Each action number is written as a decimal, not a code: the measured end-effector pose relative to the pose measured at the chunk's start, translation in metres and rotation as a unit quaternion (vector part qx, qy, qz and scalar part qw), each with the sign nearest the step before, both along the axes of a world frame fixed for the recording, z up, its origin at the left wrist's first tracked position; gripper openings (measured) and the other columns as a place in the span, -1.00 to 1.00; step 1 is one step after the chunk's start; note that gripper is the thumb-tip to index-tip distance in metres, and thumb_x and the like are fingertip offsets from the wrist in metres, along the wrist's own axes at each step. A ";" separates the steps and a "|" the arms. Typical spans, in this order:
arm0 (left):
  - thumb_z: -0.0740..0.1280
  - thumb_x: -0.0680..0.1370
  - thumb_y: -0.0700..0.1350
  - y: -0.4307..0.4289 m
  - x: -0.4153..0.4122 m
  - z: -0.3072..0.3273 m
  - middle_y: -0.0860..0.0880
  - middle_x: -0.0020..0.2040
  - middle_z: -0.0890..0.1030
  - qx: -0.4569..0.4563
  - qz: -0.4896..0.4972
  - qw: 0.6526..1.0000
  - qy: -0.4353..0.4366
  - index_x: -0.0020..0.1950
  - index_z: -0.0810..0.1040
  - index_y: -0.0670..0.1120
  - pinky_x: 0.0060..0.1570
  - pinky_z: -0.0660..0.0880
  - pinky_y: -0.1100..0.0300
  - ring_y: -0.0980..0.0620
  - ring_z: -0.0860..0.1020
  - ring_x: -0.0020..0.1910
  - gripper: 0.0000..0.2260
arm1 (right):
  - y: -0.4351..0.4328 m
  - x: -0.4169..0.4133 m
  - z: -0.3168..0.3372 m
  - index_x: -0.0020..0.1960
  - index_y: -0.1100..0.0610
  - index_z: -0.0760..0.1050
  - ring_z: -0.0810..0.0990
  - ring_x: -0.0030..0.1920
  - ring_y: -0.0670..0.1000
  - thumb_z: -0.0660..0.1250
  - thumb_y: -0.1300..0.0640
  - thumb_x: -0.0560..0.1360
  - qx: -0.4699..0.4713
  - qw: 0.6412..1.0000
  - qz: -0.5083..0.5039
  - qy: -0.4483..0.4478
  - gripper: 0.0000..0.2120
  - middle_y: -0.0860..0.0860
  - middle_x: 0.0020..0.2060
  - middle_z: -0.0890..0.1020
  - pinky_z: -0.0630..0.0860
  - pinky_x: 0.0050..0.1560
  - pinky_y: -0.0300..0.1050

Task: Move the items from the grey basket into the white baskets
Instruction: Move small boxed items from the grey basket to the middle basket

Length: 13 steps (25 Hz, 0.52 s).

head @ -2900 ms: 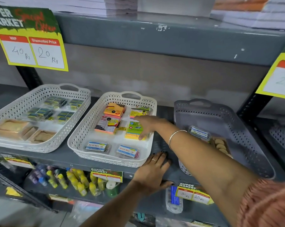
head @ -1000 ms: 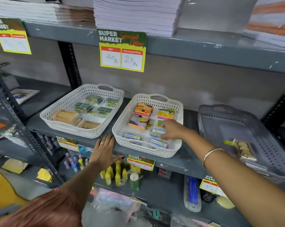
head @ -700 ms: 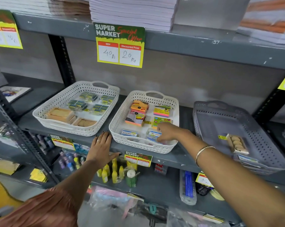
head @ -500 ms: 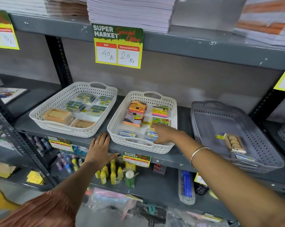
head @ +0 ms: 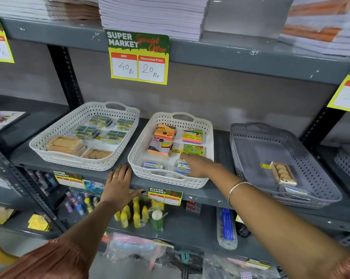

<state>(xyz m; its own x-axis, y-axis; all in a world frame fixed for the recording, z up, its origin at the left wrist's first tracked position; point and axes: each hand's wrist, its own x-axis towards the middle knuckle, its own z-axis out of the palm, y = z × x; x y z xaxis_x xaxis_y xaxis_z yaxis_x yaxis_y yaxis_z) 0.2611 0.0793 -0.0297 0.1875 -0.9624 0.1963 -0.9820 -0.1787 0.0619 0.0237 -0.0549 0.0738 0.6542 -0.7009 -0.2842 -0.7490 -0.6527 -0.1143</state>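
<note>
The grey basket point(head: 323, 178) stands at the right of the shelf. It holds a tan box of round pieces point(head: 283, 174) and a clear blue-labelled box point(head: 296, 192). The middle white basket point(head: 141, 141) holds sticky-note pads and small clear boxes. My right hand point(head: 200, 165) reaches into its front right corner, with index finger and thumb around a small clear box point(head: 181, 167). The left white basket point(head: 49, 135) holds green-yellow packs and tan boxes. My left hand point(head: 118, 184) lies flat on the shelf edge between the white baskets, holding nothing.
A price sign point(head: 138, 57) hangs from the shelf above, which carries stacked paper. The shelf below holds small yellow bottles point(head: 133, 214) and a blue pack point(head: 226, 224). Another grey basket point(head: 349, 164) shows at the far right edge.
My right hand has stayed in the middle white basket and shifted from the sticky notes to its front right corner. My left hand slid left along the shelf edge. The view drew back.
</note>
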 end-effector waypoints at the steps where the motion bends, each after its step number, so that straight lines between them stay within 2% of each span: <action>1: 0.30 0.39 0.31 0.000 0.000 0.001 -0.21 0.40 0.34 0.001 0.000 1.000 -0.001 0.41 0.23 -0.23 0.39 0.19 -0.13 -0.19 0.28 0.39 -0.19 | 0.000 -0.001 0.001 0.43 0.13 0.18 0.45 0.25 0.20 0.35 0.13 0.48 0.004 1.000 0.000 0.004 -0.41 0.19 0.29 0.45 0.40 0.03 -0.05; 3: 0.31 0.38 0.31 0.001 0.000 0.001 -0.22 0.38 0.36 0.002 0.001 1.000 0.002 0.40 0.25 -0.24 0.37 0.21 -0.14 -0.20 0.30 0.37 -0.19 | -0.001 -0.006 0.007 0.48 0.09 0.12 0.39 0.35 0.17 0.38 0.03 0.46 0.003 1.000 0.000 -0.005 -0.30 0.14 0.39 0.38 0.43 0.20 0.01; 5: 0.27 0.39 0.34 0.002 -0.001 0.001 -0.22 0.38 0.36 0.004 0.003 1.000 0.003 0.40 0.25 -0.24 0.37 0.20 -0.13 -0.20 0.30 0.37 -0.18 | -0.007 -0.015 0.019 0.50 0.07 0.11 0.35 0.41 0.13 0.41 -0.10 0.41 0.006 0.998 -0.030 -0.059 -0.20 0.10 0.45 0.33 0.42 0.31 0.06; 7: 0.25 0.39 0.35 0.002 -0.001 0.000 -0.21 0.40 0.34 0.012 0.003 1.000 0.003 0.41 0.23 -0.23 0.39 0.18 -0.12 -0.18 0.28 0.39 -0.17 | -0.018 -0.031 0.031 0.47 0.07 0.18 0.42 0.36 0.13 0.39 -0.16 0.41 -0.007 0.984 -0.092 -0.152 -0.25 0.12 0.39 0.41 0.45 0.29 0.09; 9: 0.23 0.38 0.37 0.000 -0.001 0.001 -0.21 0.41 0.33 0.012 0.002 1.000 0.014 0.42 0.22 -0.23 0.40 0.18 -0.13 -0.19 0.26 0.40 -0.16 | -0.036 -0.058 0.038 0.40 0.12 0.27 0.47 0.28 0.17 0.34 -0.12 0.46 -0.058 0.961 -0.161 -0.217 -0.39 0.17 0.30 0.48 0.47 0.26 0.07; 11: 0.05 0.37 0.47 0.004 -0.001 0.002 -0.23 0.38 0.36 0.007 0.005 1.000 0.025 0.40 0.24 -0.24 0.36 0.22 -0.16 -0.21 0.31 0.36 -0.10 | -0.054 -0.092 0.040 0.39 0.19 0.30 0.45 0.30 0.20 0.32 -0.04 0.50 -0.124 0.942 -0.239 -0.202 -0.45 0.21 0.30 0.47 0.46 0.27 0.06; 13: -0.12 0.38 0.49 0.014 -0.005 -0.002 -0.26 0.33 0.40 -0.001 0.004 0.999 0.037 0.37 0.26 -0.26 0.31 0.26 -0.17 -0.25 0.35 0.32 -0.08 | -0.063 -0.132 0.036 0.37 0.24 0.32 0.47 0.29 0.23 0.32 0.03 0.50 -0.142 0.926 -0.324 -0.134 -0.48 0.24 0.30 0.47 0.49 0.24 0.06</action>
<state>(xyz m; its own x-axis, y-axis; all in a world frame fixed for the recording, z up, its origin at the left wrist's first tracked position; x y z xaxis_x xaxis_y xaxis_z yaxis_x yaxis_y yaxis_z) 0.2566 0.0929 -0.0313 0.2088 -0.9607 0.1831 -0.9733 -0.1859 0.1346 -0.1088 -0.1183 0.1096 0.0907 -0.9924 0.0835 -0.9634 -0.1087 -0.2450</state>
